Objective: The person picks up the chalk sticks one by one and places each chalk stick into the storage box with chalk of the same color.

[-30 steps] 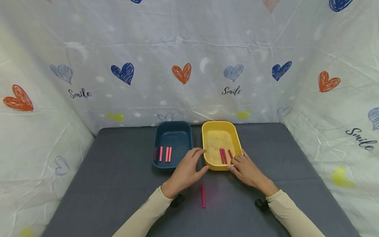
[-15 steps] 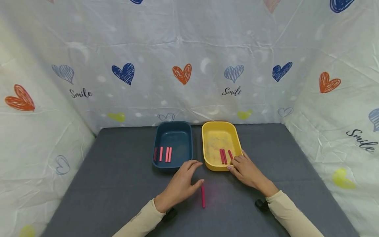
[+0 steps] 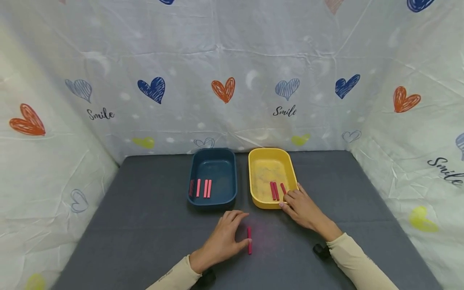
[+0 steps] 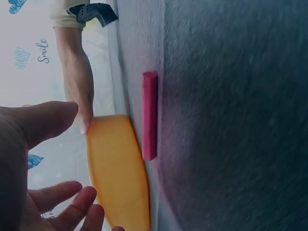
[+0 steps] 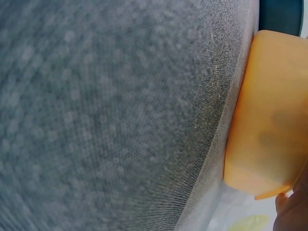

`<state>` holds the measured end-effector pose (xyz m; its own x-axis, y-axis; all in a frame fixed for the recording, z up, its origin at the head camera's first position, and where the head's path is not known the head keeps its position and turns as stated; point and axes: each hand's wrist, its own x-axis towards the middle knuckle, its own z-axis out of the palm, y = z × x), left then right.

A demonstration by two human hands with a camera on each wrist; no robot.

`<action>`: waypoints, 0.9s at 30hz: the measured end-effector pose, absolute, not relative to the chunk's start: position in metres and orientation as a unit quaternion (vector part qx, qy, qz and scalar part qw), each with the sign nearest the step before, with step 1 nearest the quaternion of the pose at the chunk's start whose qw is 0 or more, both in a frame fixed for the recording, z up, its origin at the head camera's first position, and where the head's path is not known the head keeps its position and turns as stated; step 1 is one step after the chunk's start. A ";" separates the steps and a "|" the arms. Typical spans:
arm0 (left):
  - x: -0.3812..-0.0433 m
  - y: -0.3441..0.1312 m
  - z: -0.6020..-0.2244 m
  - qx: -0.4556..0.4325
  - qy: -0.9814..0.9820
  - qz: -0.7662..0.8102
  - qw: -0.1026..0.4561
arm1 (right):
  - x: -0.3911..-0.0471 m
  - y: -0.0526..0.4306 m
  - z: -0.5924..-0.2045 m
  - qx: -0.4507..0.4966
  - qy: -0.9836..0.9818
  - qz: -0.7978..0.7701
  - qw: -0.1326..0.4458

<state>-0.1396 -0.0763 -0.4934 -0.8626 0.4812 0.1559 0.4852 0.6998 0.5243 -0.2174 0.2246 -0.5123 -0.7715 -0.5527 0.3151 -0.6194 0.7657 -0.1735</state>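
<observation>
A crimson chalk stick (image 3: 249, 241) lies on the dark grey cloth, with a pink dusty smudge around it. My left hand (image 3: 221, 239) hovers just left of it, thumb and fingers spread apart and holding nothing; the left wrist view shows a gap between the thumb and the chalk (image 4: 149, 116). At the near right corner of the yellow tray (image 3: 255, 199), my right hand (image 3: 304, 209) grips the rim, fingers bent over it and thumb at the front edge. Inside that tray rest 3 crimson chalk sticks (image 3: 273, 191), one partly beside the right fingers.
Left of the yellow tray stands a dark blue tray (image 3: 232, 193) with several pink chalk sticks (image 3: 205, 188) near its front. Both trays sit near the table's back edge. A white curtain (image 3: 181, 60) printed with hearts surrounds the table (image 3: 145, 225).
My left hand has moved from beside the yellow tray's front left corner back toward me, coming down alongside the loose chalk. The right hand has stayed on the tray rim.
</observation>
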 end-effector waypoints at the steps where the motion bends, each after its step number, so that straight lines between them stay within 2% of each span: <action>1: -0.139 -0.076 -0.494 -0.259 -0.922 -0.286 -0.002 | -0.217 0.225 -0.512 0.315 -0.931 0.135 0.125; 15: -0.134 -0.077 -0.502 -0.235 -0.927 -0.281 -0.079 | -0.216 0.224 -0.511 0.312 -0.933 0.131 0.122; 27: -0.131 -0.079 -0.509 -0.243 -0.927 -0.274 -0.082 | -0.217 0.224 -0.511 0.303 -0.940 0.116 0.102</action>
